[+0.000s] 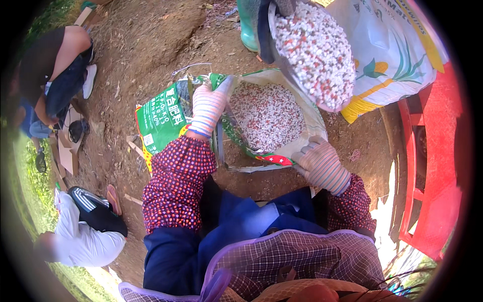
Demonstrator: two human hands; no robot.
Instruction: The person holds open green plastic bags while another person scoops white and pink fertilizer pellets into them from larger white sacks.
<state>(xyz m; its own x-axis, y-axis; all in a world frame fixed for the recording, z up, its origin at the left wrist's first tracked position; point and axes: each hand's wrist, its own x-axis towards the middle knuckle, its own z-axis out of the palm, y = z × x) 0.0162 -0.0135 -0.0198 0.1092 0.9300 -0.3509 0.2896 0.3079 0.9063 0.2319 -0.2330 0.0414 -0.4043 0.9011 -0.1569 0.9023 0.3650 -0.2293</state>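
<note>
My left hand [208,106], in a striped knit glove, is closed on the left rim of an open green and white woven sack [305,106]. My right hand [324,166], gloved alike, grips the same rim at its near right side. Between them the mouth is held wide, showing white and reddish granules [266,118] inside. Above the far right rim, another person's gloved hand [285,6] holds a tilted basin [273,30] heaped with similar granules. Its lower edge overlaps the sack's rim from my viewpoint; I cannot tell whether they touch.
A large white and yellow sack [387,65] stands at the far right beside a red metal frame [437,166]. A teal boot [246,30] is beyond my sack. On the left, people crouch or sit near flattened cardboard [68,151] on bare soil [146,45].
</note>
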